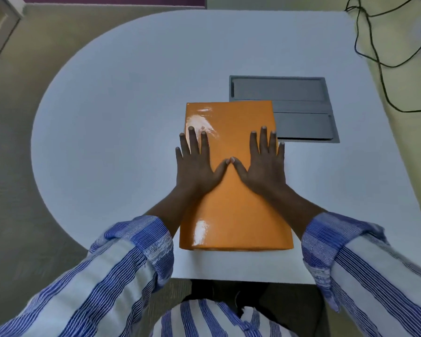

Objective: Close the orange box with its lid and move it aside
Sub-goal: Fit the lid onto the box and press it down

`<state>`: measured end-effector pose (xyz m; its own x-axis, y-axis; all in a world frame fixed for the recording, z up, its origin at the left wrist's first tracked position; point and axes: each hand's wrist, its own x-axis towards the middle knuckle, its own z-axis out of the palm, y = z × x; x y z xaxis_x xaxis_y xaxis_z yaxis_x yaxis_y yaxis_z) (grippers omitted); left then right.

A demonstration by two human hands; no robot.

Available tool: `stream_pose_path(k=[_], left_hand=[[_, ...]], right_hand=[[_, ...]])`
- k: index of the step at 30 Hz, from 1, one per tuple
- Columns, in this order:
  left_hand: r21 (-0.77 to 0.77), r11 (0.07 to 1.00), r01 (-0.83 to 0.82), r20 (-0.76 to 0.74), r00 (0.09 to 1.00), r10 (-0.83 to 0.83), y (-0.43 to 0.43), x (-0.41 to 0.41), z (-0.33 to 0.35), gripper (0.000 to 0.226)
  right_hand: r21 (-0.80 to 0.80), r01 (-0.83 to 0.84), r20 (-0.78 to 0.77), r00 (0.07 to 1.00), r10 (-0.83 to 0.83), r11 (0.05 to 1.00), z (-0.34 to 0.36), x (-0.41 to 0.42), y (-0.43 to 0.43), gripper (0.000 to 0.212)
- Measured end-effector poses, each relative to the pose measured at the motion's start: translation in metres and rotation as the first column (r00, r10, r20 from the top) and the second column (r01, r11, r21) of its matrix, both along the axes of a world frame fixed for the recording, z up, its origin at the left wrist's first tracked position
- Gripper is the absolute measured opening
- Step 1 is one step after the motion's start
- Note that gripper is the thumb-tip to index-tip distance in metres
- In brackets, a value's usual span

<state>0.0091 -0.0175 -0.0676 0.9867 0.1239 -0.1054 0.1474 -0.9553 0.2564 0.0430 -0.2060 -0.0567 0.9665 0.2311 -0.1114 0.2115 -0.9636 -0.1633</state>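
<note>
A glossy orange box lies on the white table in front of me, with its lid on top so that only the lid's flat surface shows. My left hand rests flat on the lid's left side, fingers spread, the outer fingers hanging past the left edge. My right hand lies flat on the right side, its little finger past the right edge. The two thumb tips touch at the lid's middle. Neither hand grips anything.
A grey recessed panel is set into the table just behind and to the right of the box. Black cables trail off the table's far right corner. The table's left end is rounded, with floor beyond it.
</note>
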Motion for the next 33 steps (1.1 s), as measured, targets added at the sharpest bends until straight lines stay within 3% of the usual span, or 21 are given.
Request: stream_pose_path(k=[4, 6, 8, 10, 12, 14, 16, 18, 20, 23, 29, 33], left_hand=[[-0.130, 0.992, -0.003, -0.009, 1.000, 0.002, 0.006, 0.003, 0.007, 0.100], [-0.315, 0.949, -0.021, 0.037, 0.999, 0.035, 0.015, 0.000, 0.009, 0.100], [-0.525, 0.845, -0.100, 0.036, 0.990, 0.139, 0.026, -0.006, 0.009, 0.100], [-0.663, 0.695, -0.280, -0.119, 0.955, 0.271, 0.035, -0.011, 0.003, 0.098], [-0.761, 0.458, -0.459, -0.346, 0.885, 0.311, 0.044, -0.017, -0.004, 0.089], [-0.854, 0.177, -0.490, -0.461, 0.869, 0.181, 0.050, -0.025, -0.014, 0.069], [-0.886, -0.039, -0.462, -0.463, 0.885, 0.036, 0.050, -0.032, -0.020, 0.055], [-0.849, -0.200, -0.489, -0.490, 0.870, -0.047, 0.048, -0.036, -0.022, 0.061], [-0.820, -0.245, -0.518, -0.517, 0.853, -0.075, 0.045, -0.036, -0.019, 0.065], [-0.813, -0.237, -0.532, -0.531, 0.844, -0.077, 0.043, -0.036, -0.017, 0.058], [-0.802, -0.276, -0.529, -0.528, 0.845, -0.086, -0.001, -0.040, -0.011, 0.059], [-0.815, -0.279, -0.507, -0.503, 0.859, -0.090, -0.057, -0.038, -0.007, 0.063]], right_hand=[[0.139, 0.036, -0.025, 0.999, -0.033, 0.990, 0.005, 0.005, -0.004, 0.095], [0.297, 0.114, -0.035, 0.994, -0.108, 0.948, 0.009, 0.004, -0.009, 0.093], [0.451, 0.222, -0.059, 0.974, -0.219, 0.865, 0.014, 0.000, -0.018, 0.090], [0.546, 0.412, -0.207, 0.910, -0.359, 0.729, 0.017, -0.003, -0.030, 0.088], [0.548, 0.649, -0.506, 0.760, -0.408, 0.528, 0.020, -0.006, -0.042, 0.083], [0.497, 0.801, -0.757, 0.589, -0.285, 0.335, 0.020, -0.011, -0.053, 0.066], [0.457, 0.854, -0.854, 0.499, -0.143, 0.249, 0.014, -0.018, -0.060, 0.062], [0.458, 0.864, -0.879, 0.475, -0.042, 0.210, 0.005, -0.022, -0.065, 0.073], [0.466, 0.861, -0.880, 0.475, 0.003, 0.203, 0.001, -0.021, -0.067, 0.085], [0.465, 0.859, -0.881, 0.473, 0.013, 0.212, 0.005, -0.020, -0.072, 0.088], [0.478, 0.848, -0.869, 0.494, -0.017, 0.231, 0.021, -0.022, -0.112, 0.059], [0.513, 0.809, -0.814, 0.565, -0.138, 0.286, 0.035, -0.023, -0.160, 0.080]])
